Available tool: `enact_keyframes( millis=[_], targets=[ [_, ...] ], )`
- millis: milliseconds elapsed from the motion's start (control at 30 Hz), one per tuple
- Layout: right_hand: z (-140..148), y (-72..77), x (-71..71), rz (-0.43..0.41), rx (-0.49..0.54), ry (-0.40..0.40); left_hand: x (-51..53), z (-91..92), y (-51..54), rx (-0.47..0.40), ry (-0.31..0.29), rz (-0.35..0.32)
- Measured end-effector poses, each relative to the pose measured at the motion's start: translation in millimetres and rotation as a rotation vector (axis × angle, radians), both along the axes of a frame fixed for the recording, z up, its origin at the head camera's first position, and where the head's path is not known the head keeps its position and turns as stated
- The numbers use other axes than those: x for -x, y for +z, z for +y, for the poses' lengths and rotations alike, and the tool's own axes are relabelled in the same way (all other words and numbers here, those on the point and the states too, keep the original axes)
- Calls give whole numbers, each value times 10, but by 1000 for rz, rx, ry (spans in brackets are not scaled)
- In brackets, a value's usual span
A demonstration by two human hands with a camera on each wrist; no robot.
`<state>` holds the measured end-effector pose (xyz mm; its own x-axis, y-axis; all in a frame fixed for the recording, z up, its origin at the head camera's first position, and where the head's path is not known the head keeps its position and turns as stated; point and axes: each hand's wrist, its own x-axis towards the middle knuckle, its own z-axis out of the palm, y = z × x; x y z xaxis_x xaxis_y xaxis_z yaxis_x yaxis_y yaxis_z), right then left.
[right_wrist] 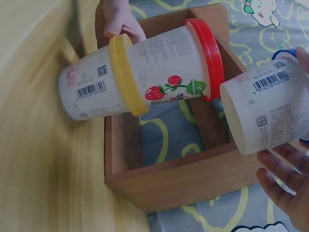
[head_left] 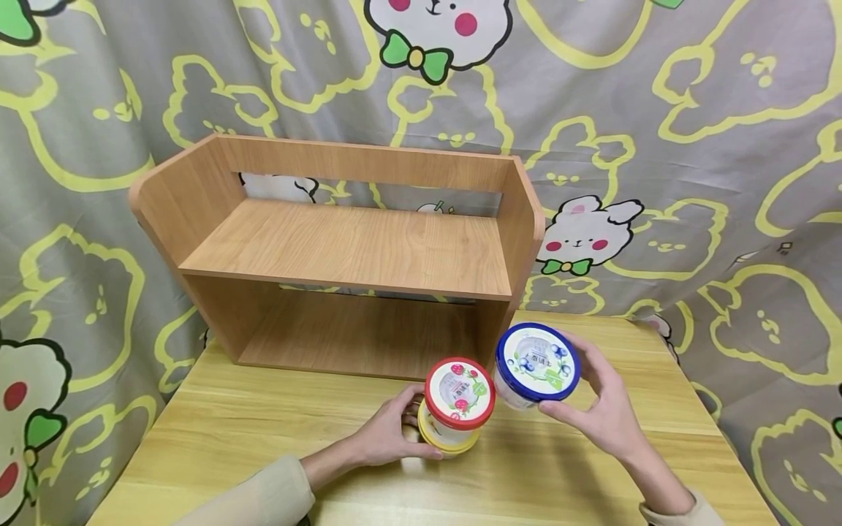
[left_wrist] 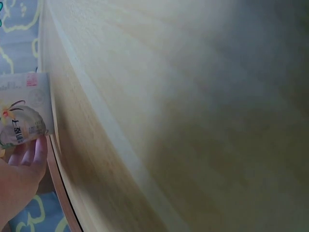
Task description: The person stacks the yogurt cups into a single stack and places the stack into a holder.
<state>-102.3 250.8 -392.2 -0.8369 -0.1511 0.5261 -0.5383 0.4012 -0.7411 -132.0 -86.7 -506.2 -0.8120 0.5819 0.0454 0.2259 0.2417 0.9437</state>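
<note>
A tub with a red lid [head_left: 459, 393] and strawberry print sits on top of a tub with a yellow lid [right_wrist: 89, 92], which rests on the table. My left hand [head_left: 388, 432] curls round the yellow-lidded tub near its lid. In the left wrist view that hand's fingertips [left_wrist: 41, 145] touch the printed side of the tub [left_wrist: 24, 113]. My right hand [head_left: 601, 405] grips a tub with a blue lid [head_left: 538, 361] and blueberry print, its thumb at the lid's near edge. This tub is held tilted above the table, just right of the red lid.
A two-level wooden shelf [head_left: 355, 241] stands at the back of the wood-grain table [head_left: 263, 416], behind the tubs. Its right side panel [head_left: 522, 226] is close to the blue-lidded tub. A grey cartoon-print curtain [head_left: 658, 183] hangs behind and at both sides.
</note>
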Motion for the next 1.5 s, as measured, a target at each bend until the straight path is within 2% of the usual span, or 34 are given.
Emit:
enact_keyframes(
  millis=[267, 433, 1500],
  targets=[
    [-33, 99, 35, 12, 13, 20, 0, 6, -11, -1, 5, 7],
    [-67, 140, 61, -10, -13, 45, 3, 2, -15, -4, 8, -2],
    [-449, 111, 146, -23, -36, 151, 8, 7, -6, 0, 6, -12]
  ],
)
